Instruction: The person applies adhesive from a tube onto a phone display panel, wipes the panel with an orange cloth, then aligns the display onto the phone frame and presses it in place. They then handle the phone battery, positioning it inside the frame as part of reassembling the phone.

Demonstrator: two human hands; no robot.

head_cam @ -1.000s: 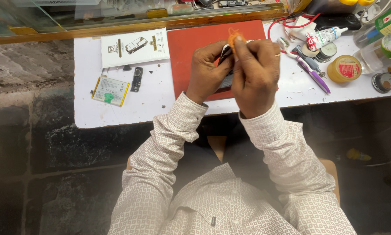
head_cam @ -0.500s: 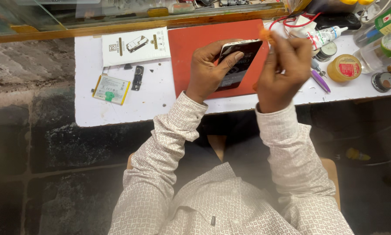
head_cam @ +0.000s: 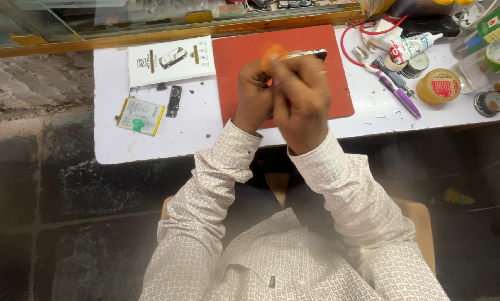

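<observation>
Holding a phone (head_cam: 308,54) up over the red mat (head_cam: 339,83), left hand (head_cam: 254,92) & right hand (head_cam: 301,103) are both closed round it, w/ a blurred orange bit (head_cam: 272,54) at the fingertips. White rectangular box (head_cam: 171,60) lies left on the counter (head_cam: 149,145), a yellow-edged battery (head_cam: 140,116) below it; round yellow tin (head_cam: 438,86) sits at right.

Bare tabletop (head_cam: 194,139) left of the red mat (head_cam: 244,61) — right side crowded with bottles (head_cam: 492,53).
</observation>
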